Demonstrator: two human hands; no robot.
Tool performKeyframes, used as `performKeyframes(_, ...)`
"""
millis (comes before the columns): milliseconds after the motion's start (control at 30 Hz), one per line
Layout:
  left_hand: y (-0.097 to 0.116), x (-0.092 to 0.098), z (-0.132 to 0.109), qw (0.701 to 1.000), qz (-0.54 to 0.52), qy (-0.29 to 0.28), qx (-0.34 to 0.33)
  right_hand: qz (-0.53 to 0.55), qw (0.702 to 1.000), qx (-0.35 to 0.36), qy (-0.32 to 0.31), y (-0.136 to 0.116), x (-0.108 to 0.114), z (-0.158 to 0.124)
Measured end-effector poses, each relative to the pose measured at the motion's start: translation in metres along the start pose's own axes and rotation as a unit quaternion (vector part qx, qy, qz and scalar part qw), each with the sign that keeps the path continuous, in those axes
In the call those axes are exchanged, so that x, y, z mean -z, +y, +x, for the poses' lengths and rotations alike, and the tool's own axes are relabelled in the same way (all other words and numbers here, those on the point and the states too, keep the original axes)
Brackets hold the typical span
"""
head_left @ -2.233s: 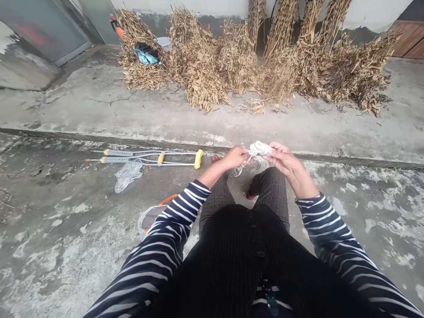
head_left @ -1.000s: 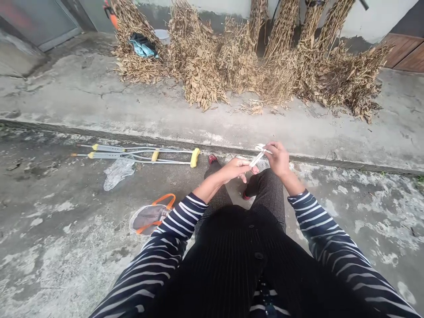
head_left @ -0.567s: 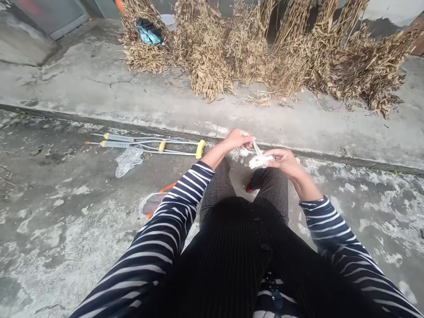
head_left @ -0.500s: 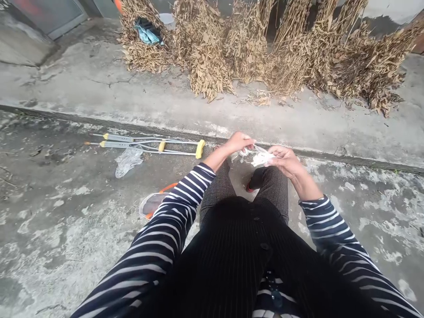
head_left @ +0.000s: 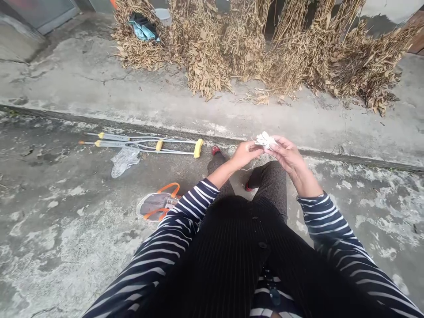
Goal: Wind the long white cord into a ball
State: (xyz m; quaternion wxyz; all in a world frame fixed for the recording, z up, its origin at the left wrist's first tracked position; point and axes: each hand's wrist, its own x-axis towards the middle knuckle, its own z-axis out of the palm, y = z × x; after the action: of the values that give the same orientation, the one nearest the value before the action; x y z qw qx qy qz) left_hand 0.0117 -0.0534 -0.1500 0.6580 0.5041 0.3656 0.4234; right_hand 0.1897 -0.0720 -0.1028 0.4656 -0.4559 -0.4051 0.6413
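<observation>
Both hands meet over my knees at a small white bundle [head_left: 265,140] of soft strips or cord, bunched in loops; its exact kind is unclear. My right hand [head_left: 287,154] pinches the bundle from the right, between thumb and fingers. From the left, my left hand [head_left: 245,154] is closed, its fingertips against the bundle's lower left side. What lies between those left fingertips is mostly hidden.
Two crutches [head_left: 179,152] with yellow pads lie left, beside a clear plastic bag [head_left: 124,161]. A bag with orange handles [head_left: 158,206] stands near my left arm. Ahead, a concrete step [head_left: 198,112] carries dried plant bundles [head_left: 208,53] and a blue-and-black cloth [head_left: 144,31].
My hands have come closer together and the bundle has risen slightly. The white strand stretched between them and the loop hanging below no longer show. More of the orange-handled bag is visible.
</observation>
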Motion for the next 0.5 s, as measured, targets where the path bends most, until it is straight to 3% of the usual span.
performKeyframes(300, -0.012, -0.004, -0.004, 0.998, 0.015, -0.045, 0.029, -0.086, 0.988, 0.128, 0.027, -0.035, -0.013, -0.006)
performKeyframes(500, -0.017, 0.013, -0.012, 0.995, 0.082, -0.044, 0.035, -0.19, 0.943, 0.265, 0.071, -0.074, -0.019, -0.01)
